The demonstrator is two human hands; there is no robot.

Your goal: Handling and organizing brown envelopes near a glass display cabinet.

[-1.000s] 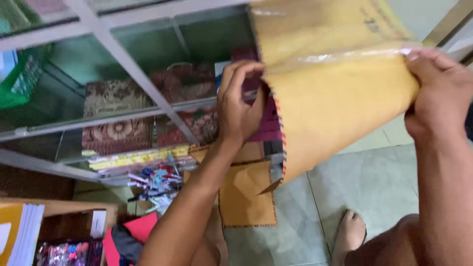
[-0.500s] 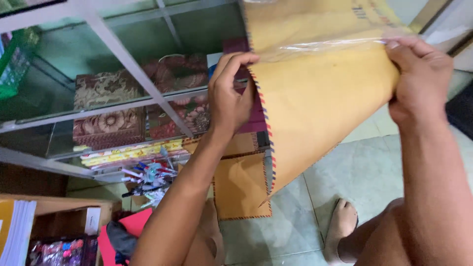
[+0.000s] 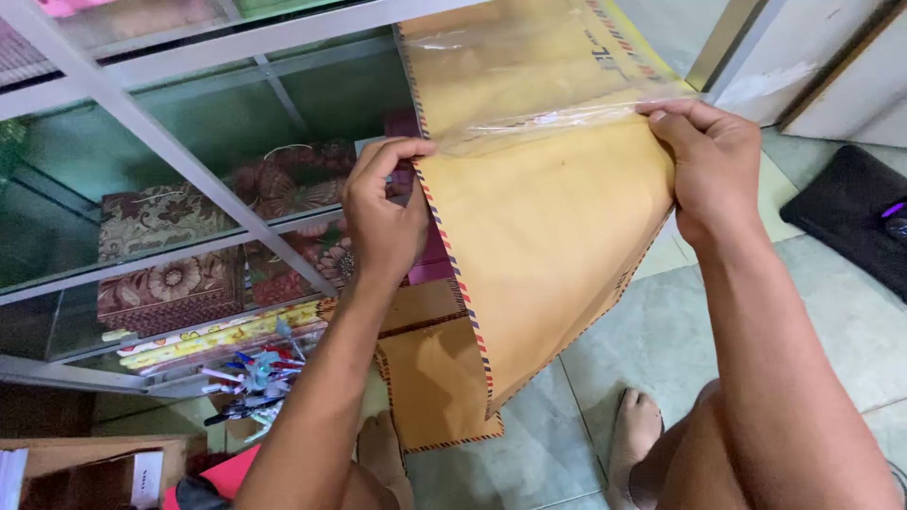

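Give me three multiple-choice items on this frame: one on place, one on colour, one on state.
1. Where does the loose brown envelope lie?
A. On the floor tiles by the cabinet
B. Inside the cabinet
C. On the black mat

2. What colour is the edging of the held envelope?
A. Plain green
B. Red and blue stripes
C. Solid black

3. How is the held envelope gripped?
A. Left hand only
B. Right hand only
C. Both hands at its upper edge

Answers: 1 A, it lies flat on the tiles in front of the glass cabinet. 2 B, striped border along its left edge. 3 C, left hand and right hand each pinch a side.
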